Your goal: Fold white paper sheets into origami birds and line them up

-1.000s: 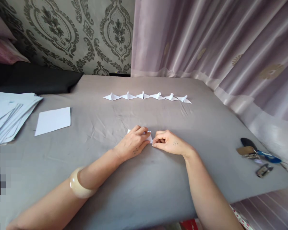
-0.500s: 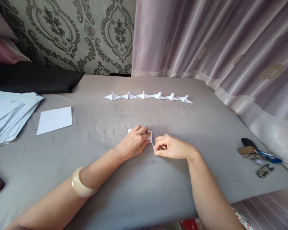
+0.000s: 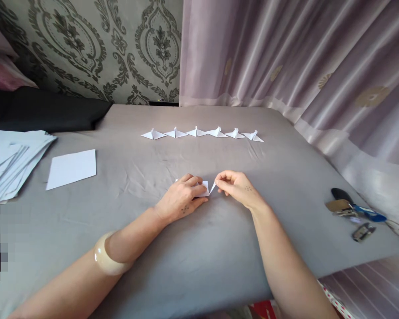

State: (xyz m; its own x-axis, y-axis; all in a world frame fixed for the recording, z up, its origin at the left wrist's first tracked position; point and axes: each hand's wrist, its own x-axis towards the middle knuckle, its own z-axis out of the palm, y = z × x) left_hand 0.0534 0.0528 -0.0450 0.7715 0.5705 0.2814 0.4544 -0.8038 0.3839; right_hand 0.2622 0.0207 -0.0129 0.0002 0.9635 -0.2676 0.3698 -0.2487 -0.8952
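A small piece of folded white paper (image 3: 204,188) lies on the table in front of me, mostly covered by fingers. My left hand (image 3: 185,195) is closed over it, curled fingertips on top and thumb along its near edge, pinning it down. From its right corner a narrow pointed flap sticks up to the right. My right hand (image 3: 233,186) pinches the tip of that flap between thumb and forefinger, just to the right of the paper. Farther back, several folded white paper birds (image 3: 197,132) stand in a row, their wing tips close together or touching.
On the left lie a flat white sheet (image 3: 72,168) and a fanned stack of paper (image 3: 9,159), with black cloth (image 3: 49,108) behind. Keys with a blue tag (image 3: 369,213) and a nail clipper (image 3: 363,231) are at the right. Grey cloth covers the table (image 3: 146,261).
My right hand has moved up and away from me, swinging the narrow flap from pointing toward me to pointing up and right. My left hand stays on the paper, its fingers slightly shifted.
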